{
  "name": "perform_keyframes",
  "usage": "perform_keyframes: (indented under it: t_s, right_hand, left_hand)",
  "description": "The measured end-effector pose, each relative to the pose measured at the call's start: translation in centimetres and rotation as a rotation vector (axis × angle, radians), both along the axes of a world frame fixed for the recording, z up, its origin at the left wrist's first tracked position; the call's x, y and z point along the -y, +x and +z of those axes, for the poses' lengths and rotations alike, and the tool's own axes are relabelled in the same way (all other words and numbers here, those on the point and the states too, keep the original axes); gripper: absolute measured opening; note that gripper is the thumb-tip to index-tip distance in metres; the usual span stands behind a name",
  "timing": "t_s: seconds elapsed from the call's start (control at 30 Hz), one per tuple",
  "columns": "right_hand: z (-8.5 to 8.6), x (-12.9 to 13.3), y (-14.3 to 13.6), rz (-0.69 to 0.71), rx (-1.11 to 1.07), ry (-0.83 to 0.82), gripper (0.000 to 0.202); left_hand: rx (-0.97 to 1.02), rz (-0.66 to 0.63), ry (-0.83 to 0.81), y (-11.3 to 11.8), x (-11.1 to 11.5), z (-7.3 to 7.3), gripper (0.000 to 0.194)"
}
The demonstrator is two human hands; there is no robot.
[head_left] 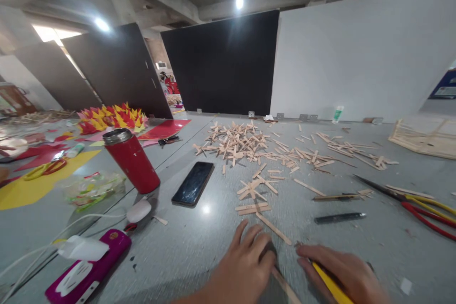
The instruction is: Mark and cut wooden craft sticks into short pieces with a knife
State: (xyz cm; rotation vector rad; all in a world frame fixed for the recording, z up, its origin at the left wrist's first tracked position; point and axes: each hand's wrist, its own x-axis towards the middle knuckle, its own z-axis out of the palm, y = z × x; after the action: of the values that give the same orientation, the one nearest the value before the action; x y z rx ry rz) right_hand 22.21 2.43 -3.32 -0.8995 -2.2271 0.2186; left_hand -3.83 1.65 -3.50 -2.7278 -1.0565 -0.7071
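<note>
My left hand (249, 261) rests on the grey table with curled fingers, its thumb and fingertips pressing the end of a thin wooden stick (286, 287). To its right, my right hand (342, 268) is closed around a yellow utility knife (331, 284), whose blade I cannot make out. Another wooden stick (273, 228) lies just beyond both hands. Past it are a short pair of sticks (252, 208) side by side and a small cluster of cut sticks (252, 189). A larger heap of wooden pieces (238, 141) spreads farther back.
Right side: a black pen (340, 218), a pencil (337, 197) and large scissors (409, 199). Left side: a phone (193, 184), a red flask (132, 161), a purple power bank (89, 268) with white cables, and folded paper shapes (112, 118). Upright boards (224, 66) border the back.
</note>
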Motion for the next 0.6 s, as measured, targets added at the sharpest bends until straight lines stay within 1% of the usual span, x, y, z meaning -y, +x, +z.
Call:
perform_keyframes:
  t_s: [0.03,0.13,0.17,0.2,0.27,0.3,0.37,0.43,0.5,0.53,0.6]
  right_hand:
    - [0.3,-0.2,0.2,-0.010,0.023,-0.020,0.023]
    - [1.9,-1.1,1.4,-0.082,0.171,-0.042,0.045]
    - [2.5,-1.6,2.0,-0.135,0.245,-0.031,0.050]
    - [3.2,-2.2,2.6,-0.203,0.322,-0.020,0.050]
    - [4.8,-3.7,4.2,-0.407,0.481,-0.042,0.038]
    - [5.7,-4.6,5.0,-0.486,0.516,-0.062,0.030]
    - [7.4,-6.4,6.8,-0.583,0.547,-0.079,0.020]
    - [8.8,-8.2,8.8,-0.682,0.573,-0.106,0.016]
    - [9.7,-9.8,11.1,-0.760,0.584,-0.138,0.019]
    - [9.8,-10.4,12.3,-0.795,0.588,-0.152,0.022]
    - [9.6,-11.5,14.7,-0.854,0.595,-0.169,0.029]
  left_hand:
    - [-0.012,0.015,-0.039,0.1,0.0,0.0,0.007]
    - [-0.019,0.090,-0.165,0.2,0.2,0.4,0.017]
    - [-0.014,0.120,-0.202,0.2,0.3,0.6,0.021]
    - [-0.009,0.145,-0.232,0.2,0.3,0.9,0.024]
    - [0.006,0.178,-0.284,0.0,0.3,1.6,0.030]
    - [0.014,0.193,-0.313,-0.1,0.2,1.9,0.032]
    - [0.028,0.226,-0.366,-0.2,0.0,2.5,0.031]
    - [0.045,0.259,-0.413,-0.3,-0.2,2.9,0.030]
    - [0.069,0.274,-0.459,-0.2,-0.3,3.4,0.029]
    - [0.083,0.275,-0.481,-0.2,-0.4,3.7,0.029]
    - [0.112,0.268,-0.520,-0.2,-0.6,4.3,0.030]
